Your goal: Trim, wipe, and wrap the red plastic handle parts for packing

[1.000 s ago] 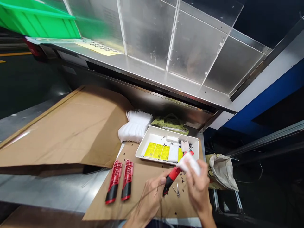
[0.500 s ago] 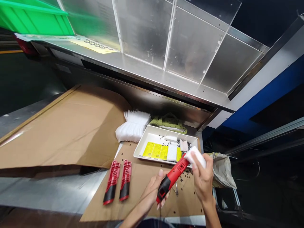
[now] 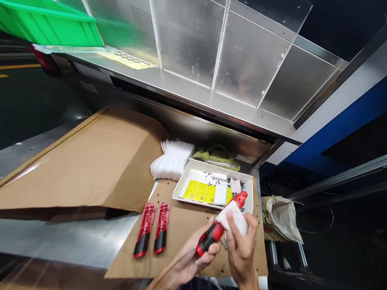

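Observation:
My left hand grips the black lower end of a red and black tool handle, which points up and to the right. My right hand holds a white pad pressed against the upper part of that handle. Only the red tip shows past the pad. Both hands hover over a brown cardboard sheet. Two more red and black handle halves lie side by side on the cardboard to the left.
A white tray with yellow labels, white pads and small dark screws sits behind my hands. A stack of white pads lies left of it. A large folded cardboard box fills the left. A crumpled bag hangs at the right edge.
My right hand slid the white pad down along the handle, from its red tip toward the middle. My left hand kept its grip and drew the handle a little nearer to me.

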`<state>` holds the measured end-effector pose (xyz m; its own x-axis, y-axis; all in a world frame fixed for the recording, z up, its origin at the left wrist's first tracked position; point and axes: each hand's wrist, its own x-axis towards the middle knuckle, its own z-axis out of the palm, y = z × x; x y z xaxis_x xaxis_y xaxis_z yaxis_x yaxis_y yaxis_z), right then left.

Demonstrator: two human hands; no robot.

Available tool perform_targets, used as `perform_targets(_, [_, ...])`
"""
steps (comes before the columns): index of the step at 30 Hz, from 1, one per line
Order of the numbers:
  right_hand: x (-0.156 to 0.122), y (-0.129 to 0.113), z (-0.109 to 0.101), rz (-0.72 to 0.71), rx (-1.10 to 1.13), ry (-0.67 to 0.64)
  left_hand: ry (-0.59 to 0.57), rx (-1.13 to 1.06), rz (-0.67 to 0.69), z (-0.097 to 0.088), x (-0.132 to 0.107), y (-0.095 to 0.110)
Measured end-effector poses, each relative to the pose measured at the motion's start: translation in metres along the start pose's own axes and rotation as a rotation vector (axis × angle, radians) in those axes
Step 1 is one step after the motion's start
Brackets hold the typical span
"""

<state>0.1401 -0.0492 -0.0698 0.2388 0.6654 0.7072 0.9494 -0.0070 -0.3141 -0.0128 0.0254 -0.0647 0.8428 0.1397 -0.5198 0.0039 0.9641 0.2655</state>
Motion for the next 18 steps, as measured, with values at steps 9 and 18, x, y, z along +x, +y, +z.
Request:
perform_targets(9, [0.001, -0.006, -0.011, -0.068, 0.062, -0.102, -0.198, -0.152, -0.082, -0.004, -0.002, 0.006])
perform_targets(18, [-0.004, -0.015, -0.003, -0.007, 0.123, -0.088, 0.253, 0.195, 0.25, 0.022, -0.006, 0.0])
